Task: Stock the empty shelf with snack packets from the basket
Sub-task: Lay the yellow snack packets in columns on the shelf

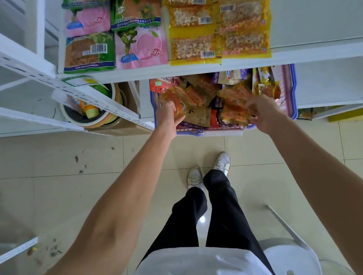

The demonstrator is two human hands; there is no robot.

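**Two hands dig in the snack basket**

The left hand [167, 119] curls its fingers round an orange packet [178, 103] at the left end of the basket [293, 88]. I think the packet is light, thin and crinkly. Its shiny skin may slide, so a flat pinch on an edge is best. Squeezing hard could crush the snack inside. In the middle, a brown packet [197, 118] lies in a loose heap with others. The right hand [264, 113] grips another orange packet [235, 110] near the right side. Both packets are shiny, with orange and red print. The basket sits low, under the shelf [319, 15], whose right part is bare.
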